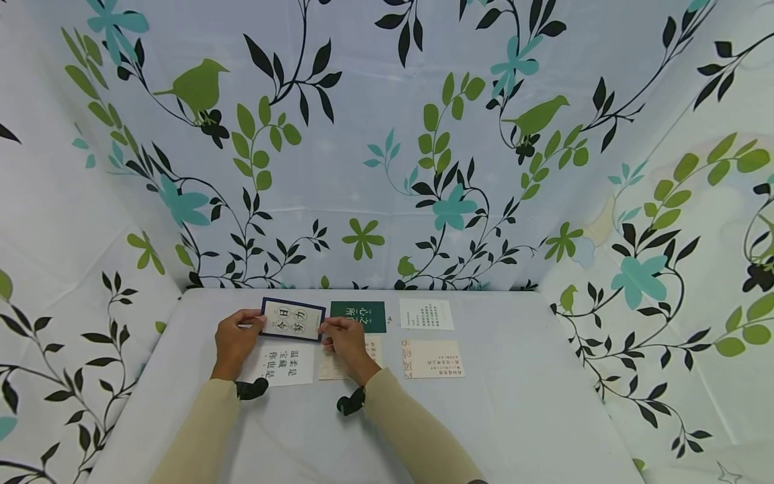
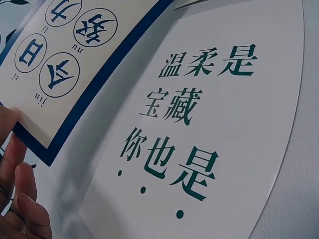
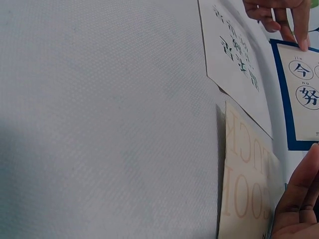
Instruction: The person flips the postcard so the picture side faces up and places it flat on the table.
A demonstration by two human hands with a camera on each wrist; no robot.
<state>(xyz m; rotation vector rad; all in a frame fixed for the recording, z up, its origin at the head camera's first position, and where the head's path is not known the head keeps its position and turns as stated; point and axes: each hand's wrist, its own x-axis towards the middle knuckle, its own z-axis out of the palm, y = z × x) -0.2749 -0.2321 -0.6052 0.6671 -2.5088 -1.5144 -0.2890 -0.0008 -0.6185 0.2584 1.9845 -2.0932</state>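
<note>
A cream card with a dark blue border [image 1: 293, 318] and circled blue characters is held by both hands, at the back left of the table. My left hand [image 1: 234, 341] pinches its left end; my right hand [image 1: 351, 348] pinches the right end. In the left wrist view the bordered card [image 2: 55, 69] is raised and tilted over a white card with green characters [image 2: 189, 119]. Beneath my right hand lies a cream card with pale orange letters [image 3: 246, 184], partly covered. A dark green card [image 1: 373, 316] sits just behind that hand.
Right of the hands lie a white card with small text [image 1: 426, 314] and, nearer me, a cream card with an orange patterned edge [image 1: 432, 359]. A white cloth covers the table [image 1: 514, 417]. Leaf-and-bird printed curtains [image 1: 363, 168] stand behind and at both sides.
</note>
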